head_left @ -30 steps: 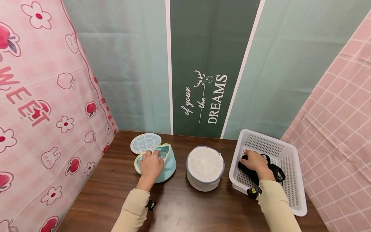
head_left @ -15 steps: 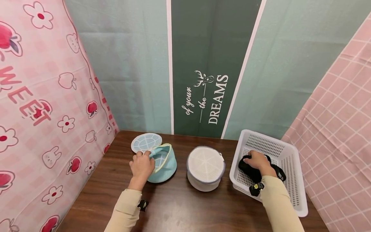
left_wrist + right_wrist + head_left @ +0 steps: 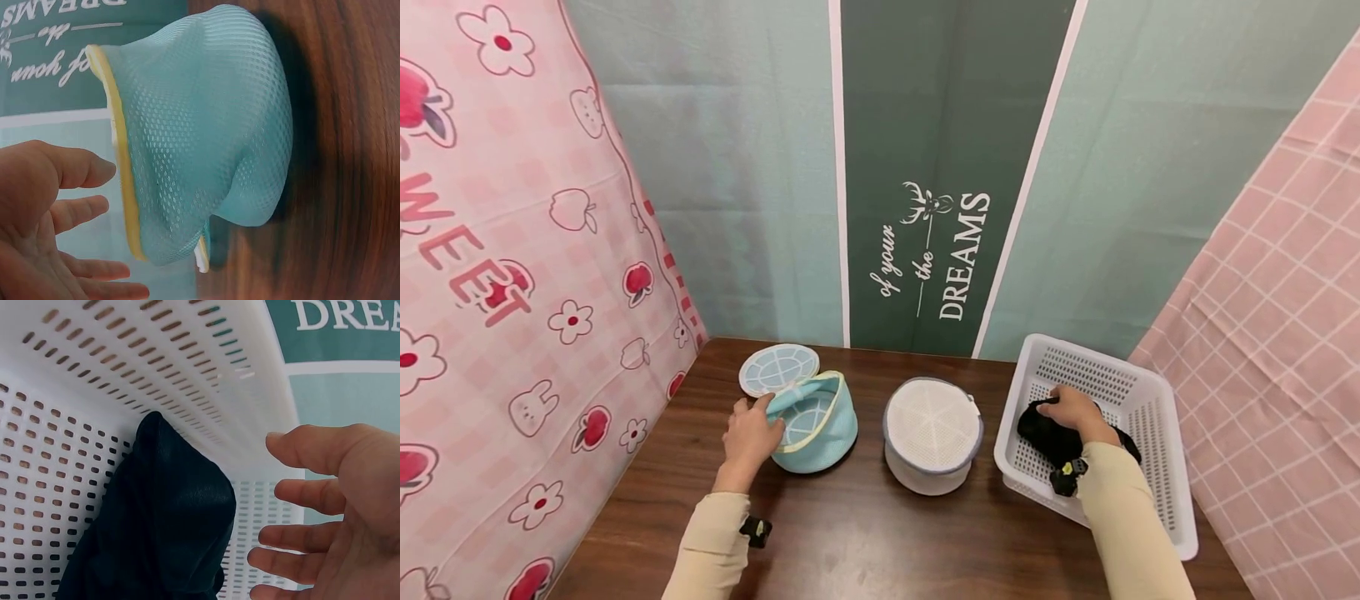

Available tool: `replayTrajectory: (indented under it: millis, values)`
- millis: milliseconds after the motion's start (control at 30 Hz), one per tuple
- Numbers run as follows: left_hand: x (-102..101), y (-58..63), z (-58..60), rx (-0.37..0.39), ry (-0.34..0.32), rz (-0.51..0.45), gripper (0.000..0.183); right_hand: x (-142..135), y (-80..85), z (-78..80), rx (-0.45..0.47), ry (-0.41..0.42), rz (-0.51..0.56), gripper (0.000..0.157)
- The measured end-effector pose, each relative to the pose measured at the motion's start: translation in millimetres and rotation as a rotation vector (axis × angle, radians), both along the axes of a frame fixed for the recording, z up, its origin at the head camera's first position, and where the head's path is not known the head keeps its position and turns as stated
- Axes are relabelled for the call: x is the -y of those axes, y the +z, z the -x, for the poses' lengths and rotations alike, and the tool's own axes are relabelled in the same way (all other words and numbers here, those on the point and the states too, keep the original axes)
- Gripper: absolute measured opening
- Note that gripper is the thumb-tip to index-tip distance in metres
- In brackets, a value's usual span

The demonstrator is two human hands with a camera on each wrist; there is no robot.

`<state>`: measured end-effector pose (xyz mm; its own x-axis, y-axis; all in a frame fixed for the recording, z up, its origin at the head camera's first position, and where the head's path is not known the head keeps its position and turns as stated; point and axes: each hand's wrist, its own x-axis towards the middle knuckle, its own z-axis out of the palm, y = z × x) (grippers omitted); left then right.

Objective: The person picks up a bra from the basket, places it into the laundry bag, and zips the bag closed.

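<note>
A teal mesh laundry bag [image 3: 820,442] with yellow trim stands on the table, its round lid [image 3: 778,369] folded back behind it. My left hand [image 3: 752,433] is at the bag's left rim, and in the left wrist view its fingers [image 3: 81,212] are spread, with the thumb close beside the yellow edge. Inside the white basket [image 3: 1180,508] lies a bunched black cloth item [image 3: 1048,437]; its exact kind is unclear. Over it hovers my right hand [image 3: 1075,410]. The right wrist view shows its fingers [image 3: 294,537] loosely extended, apart from the black cloth [image 3: 181,506].
Between the teal bag and the basket stands a white round mesh laundry bag [image 3: 932,433] with blue trim, its top covered. The brown wooden table [image 3: 880,542] meets a green curtain [image 3: 760,208] at the back. Pink cloths [image 3: 1277,333] hang at both sides.
My left hand has come out of the teal bag's mouth and shifted left and toward me to its rim. My right hand has moved slightly right over the black cloth.
</note>
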<state>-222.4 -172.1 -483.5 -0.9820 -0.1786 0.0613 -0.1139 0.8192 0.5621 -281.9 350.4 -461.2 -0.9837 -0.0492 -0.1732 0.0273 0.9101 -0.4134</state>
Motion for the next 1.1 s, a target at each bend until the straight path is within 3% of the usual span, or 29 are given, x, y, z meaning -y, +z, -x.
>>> replayTrajectory:
  millis: [233,500,767,967,1100]
  values:
    - [-1.5,-3.6,2.8,0.069,0.003,-0.097,0.050,-7.7,-4.0,7.5,0.018,-0.028,0.043,0.055]
    - [5.8,-4.9,3.4,0.139,0.049,-0.079,0.045,-18.8,-18.0,8.9,0.099,-0.091,0.090,0.059]
    - [16.1,-8.2,5.3,0.098,-0.034,-0.077,0.037,-29.8,-34.5,4.0,0.226,-0.206,0.206,0.076]
    - [16.4,-11.7,2.9,0.147,-0.094,-0.072,0.040,-40.7,-46.0,-0.4,0.261,-0.303,0.371,0.097]
    - [18.8,-16.6,3.4,0.202,-0.133,-0.078,0.044,-42.8,-48.7,-3.3,0.254,-0.372,0.448,0.096]
